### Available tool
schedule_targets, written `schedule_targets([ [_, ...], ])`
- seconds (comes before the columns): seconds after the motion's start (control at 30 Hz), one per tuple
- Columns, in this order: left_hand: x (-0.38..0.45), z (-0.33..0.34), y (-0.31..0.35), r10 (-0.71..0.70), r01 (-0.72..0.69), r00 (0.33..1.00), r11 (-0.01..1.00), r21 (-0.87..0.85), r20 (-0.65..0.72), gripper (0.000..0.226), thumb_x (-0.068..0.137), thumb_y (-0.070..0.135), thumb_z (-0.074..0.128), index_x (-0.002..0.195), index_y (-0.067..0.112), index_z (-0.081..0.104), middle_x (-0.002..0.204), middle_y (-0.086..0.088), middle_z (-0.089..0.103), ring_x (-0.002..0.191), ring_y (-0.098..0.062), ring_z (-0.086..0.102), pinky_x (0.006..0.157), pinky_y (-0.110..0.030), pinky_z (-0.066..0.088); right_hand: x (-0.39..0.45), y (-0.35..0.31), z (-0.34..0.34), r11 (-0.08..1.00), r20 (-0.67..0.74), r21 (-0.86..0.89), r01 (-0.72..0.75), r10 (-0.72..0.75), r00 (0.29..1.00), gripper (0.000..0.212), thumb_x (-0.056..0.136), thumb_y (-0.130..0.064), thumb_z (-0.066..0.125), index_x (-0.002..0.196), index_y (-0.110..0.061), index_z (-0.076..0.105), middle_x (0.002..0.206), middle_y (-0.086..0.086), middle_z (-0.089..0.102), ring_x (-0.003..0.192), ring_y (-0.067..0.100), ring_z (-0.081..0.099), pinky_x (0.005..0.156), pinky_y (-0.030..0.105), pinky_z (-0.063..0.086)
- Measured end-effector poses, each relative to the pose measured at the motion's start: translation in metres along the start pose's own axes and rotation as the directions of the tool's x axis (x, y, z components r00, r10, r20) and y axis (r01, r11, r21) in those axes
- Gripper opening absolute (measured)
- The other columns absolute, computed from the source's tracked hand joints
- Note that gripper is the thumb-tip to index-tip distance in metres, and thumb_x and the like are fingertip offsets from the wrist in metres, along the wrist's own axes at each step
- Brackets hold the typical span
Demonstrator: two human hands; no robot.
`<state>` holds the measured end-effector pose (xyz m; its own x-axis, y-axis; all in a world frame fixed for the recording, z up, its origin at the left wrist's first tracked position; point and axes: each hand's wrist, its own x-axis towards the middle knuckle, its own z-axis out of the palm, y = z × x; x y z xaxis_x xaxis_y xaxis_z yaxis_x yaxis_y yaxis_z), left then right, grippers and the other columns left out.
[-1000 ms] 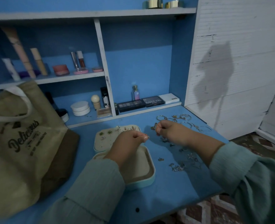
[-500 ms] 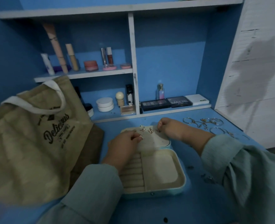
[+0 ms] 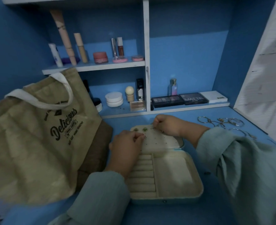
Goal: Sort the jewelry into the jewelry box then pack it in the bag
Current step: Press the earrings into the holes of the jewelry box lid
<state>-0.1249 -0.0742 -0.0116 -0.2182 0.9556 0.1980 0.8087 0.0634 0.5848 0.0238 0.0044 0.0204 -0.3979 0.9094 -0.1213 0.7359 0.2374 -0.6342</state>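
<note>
open cream jewelry box [image 3: 174,179], green studs [image 3: 140,129] in lid.

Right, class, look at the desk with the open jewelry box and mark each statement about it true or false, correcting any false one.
1. The jewelry box lies open on the desk. True.
2. The tote bag stands to the right of the box. False: it stands to the left.
3. Both hands are at the earring panel in the lid, the left hand and the right hand each pinching a small piece. True.
4. All the jewelry is already in the box. False: hoop earrings lie on the desk to the right.
5. The ring rolls in the base are full of rings. False: they show no rings.
</note>
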Motion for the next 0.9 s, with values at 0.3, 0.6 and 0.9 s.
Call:
schedule_targets([
  [0.3,0.002,-0.004,-0.009,-0.047,0.044,0.999,0.993,-0.110,-0.024,0.014,0.085,0.045,0.060,0.088,0.034,0.069,0.111,0.009,0.052,0.114,-0.013,0.044,0.095,-0.031,0.029,0.005,-0.006,-0.004,0.984,-0.063,0.176,0.032,-0.021,0.998,0.020,0.093,-0.012,0.044,0.079,-0.020,0.055,0.093,0.007,0.060,0.070,0.014,0.050,0.055,0.022,0.038],
  [0.6,0.001,-0.005,-0.012,-0.093,0.096,0.995,0.983,-0.159,0.023,0.006,0.084,0.048,0.060,0.081,0.043,0.058,0.115,0.008,0.049,0.117,-0.015,0.041,0.104,-0.037,0.030,0.004,-0.009,-0.001,1.000,-0.032,0.010,0.009,-0.009,0.999,0.010,0.095,-0.012,0.043,0.092,-0.013,0.052,0.076,-0.010,0.045,0.069,0.004,0.042,0.056,0.012,0.032],
  [0.9,0.006,0.002,-0.021,-0.057,0.066,0.998,0.950,-0.306,0.038,0.015,0.081,0.044,0.065,0.068,0.047,0.057,0.111,0.007,0.057,0.110,-0.013,0.051,0.101,-0.041,0.038,0.017,-0.006,0.006,0.999,-0.128,0.044,0.013,-0.007,0.992,0.012,0.094,-0.011,0.050,0.085,-0.012,0.058,0.069,-0.014,0.049,0.060,-0.001,0.043,0.052,0.012,0.033],
])
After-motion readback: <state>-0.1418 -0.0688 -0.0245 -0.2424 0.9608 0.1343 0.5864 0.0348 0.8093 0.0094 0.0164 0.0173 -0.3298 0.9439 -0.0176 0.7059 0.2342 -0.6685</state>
